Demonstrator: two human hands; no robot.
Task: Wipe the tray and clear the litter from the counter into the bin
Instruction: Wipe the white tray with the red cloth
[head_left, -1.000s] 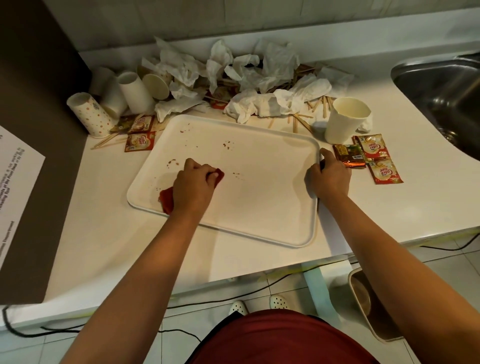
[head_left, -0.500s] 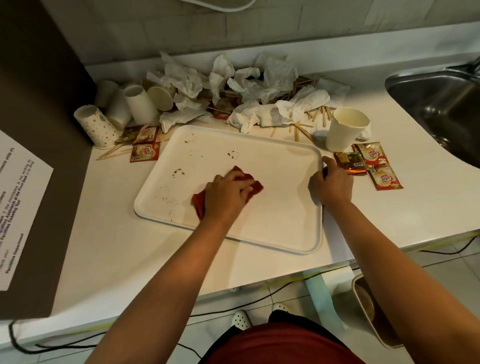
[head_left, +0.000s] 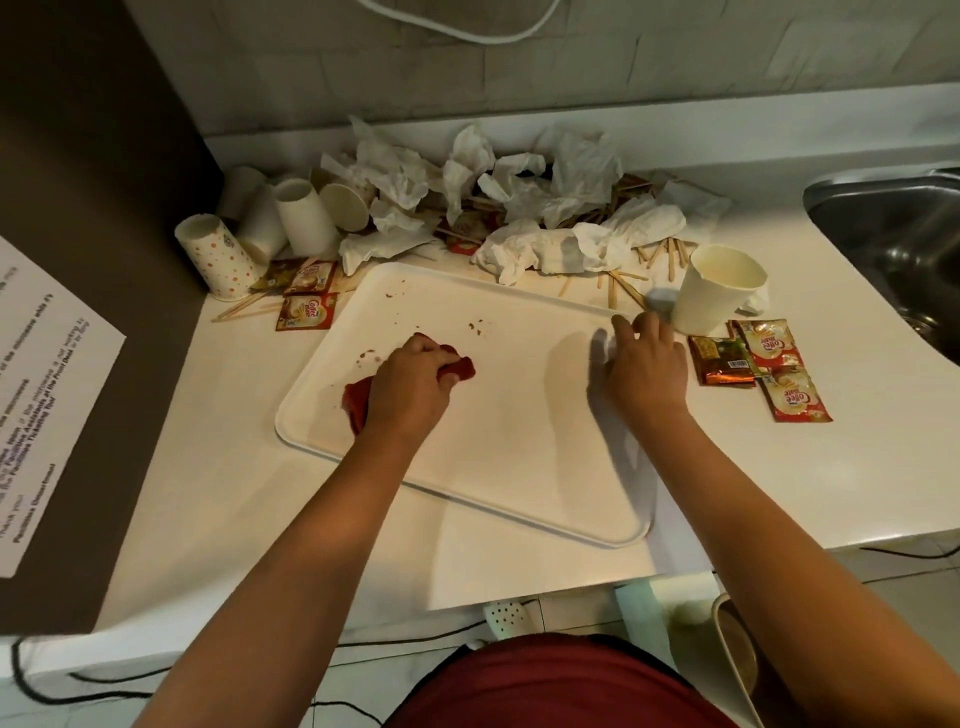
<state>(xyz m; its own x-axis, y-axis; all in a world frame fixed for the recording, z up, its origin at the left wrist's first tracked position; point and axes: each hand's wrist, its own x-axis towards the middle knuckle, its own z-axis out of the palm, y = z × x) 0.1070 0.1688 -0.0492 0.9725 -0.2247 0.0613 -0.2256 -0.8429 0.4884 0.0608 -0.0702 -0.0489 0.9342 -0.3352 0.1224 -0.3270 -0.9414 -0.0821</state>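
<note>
Left hand (head_left: 410, 382) covers most of the red cloth (head_left: 358, 402), only two ends show; fingertips tucked under, grip detail not readable. Right hand (head_left: 644, 364) motion-blurred at the fingers, can't tell if it touches the tray (head_left: 519, 467) rim or hovers over it. Sink (head_left: 893, 244) cut off by the right edge. Bin (head_left: 732, 660) mostly hidden behind the right forearm and cut by the frame, contents not visible. Stir sticks (head_left: 618, 291) and some sachets partly buried under the crumpled tissues (head_left: 524, 208). Paper notice (head_left: 36, 395) cut off at left, text too blurred to read. Cable (head_left: 467, 31) on the wall cropped by the top edge.
</note>
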